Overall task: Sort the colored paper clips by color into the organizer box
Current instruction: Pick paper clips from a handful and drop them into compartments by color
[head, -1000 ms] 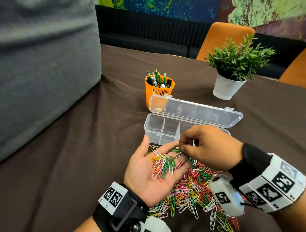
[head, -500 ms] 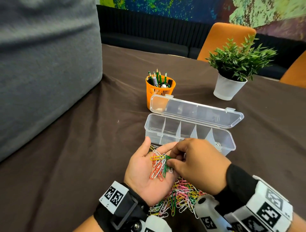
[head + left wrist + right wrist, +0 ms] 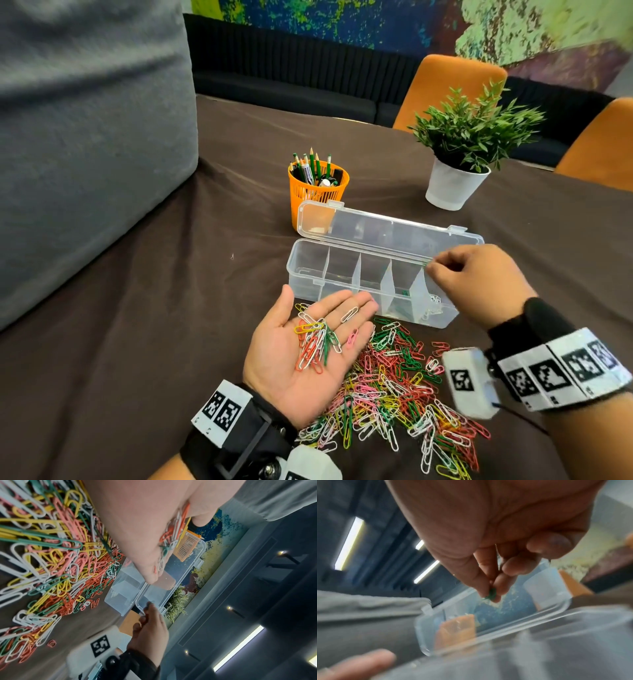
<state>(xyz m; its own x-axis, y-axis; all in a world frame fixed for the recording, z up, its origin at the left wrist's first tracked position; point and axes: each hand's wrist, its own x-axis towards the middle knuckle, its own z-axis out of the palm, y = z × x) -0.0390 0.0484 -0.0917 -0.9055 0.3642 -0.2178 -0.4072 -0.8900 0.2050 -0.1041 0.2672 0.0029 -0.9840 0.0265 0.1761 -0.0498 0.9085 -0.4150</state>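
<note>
My left hand lies palm up in front of the clear organizer box, carrying a small heap of mixed paper clips on flat fingers. My right hand hovers over the box's right end and pinches a green paper clip between thumb and fingertips. The box's lid stands open behind it. Green clips lie in one right-hand compartment and white ones in the rightmost. A big pile of colored clips spreads on the brown cloth under my wrists, also filling the left wrist view.
An orange mesh cup of pencils stands just behind the box's left end. A potted plant in a white pot sits at the back right. A large grey cushion fills the left side. Orange chairs stand beyond the table.
My right hand picked a green clip from the left palm and carried it up and right, over the box's right end. The left hand stayed palm up.
</note>
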